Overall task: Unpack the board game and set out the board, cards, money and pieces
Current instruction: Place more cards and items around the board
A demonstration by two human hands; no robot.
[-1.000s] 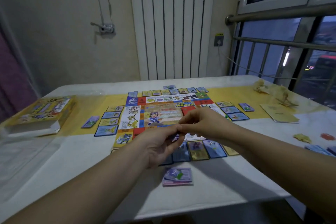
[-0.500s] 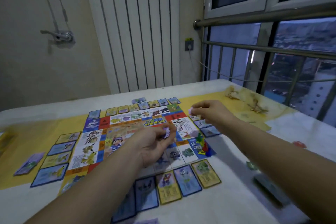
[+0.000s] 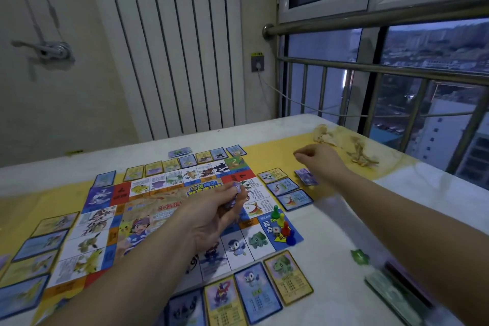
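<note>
Left hand [image 3: 211, 217]: forearm reaching in from the lower left, hand raised over the middle of the board [image 3: 169, 214], fingers [image 3: 235, 194] clamped on a small stack of purple cards [image 3: 236, 191], held edge-up.

Right hand [image 3: 318, 160]: arm stretched out from the lower right, past the board's right edge; hand loosely curled, knuckles up, fingers drawn together. Whether they pinch anything cannot be told. A small purple card pile [image 3: 305, 177] lies on the worktop [image 3: 330, 219] just below and beside this hand.

Change from half a second ago: the right hand has travelled further right, off the board's corner and out over the yellow strip; the left hand keeps its hold on the cards at about the same place above the board.

Board: flat, centre of the worktop, ringed by single cards on all sides. Pawns [image 3: 284, 226], green, yellow, red and blue, stand clustered on the near right corner square.

Edges and room: open bare surface lies right of the board, between the three side cards [image 3: 284, 189] and the worktop's right edge. A money stack [image 3: 397, 291] sits close to that edge, near the right forearm; a green token [image 3: 359, 256] lies just beyond it.
</note>
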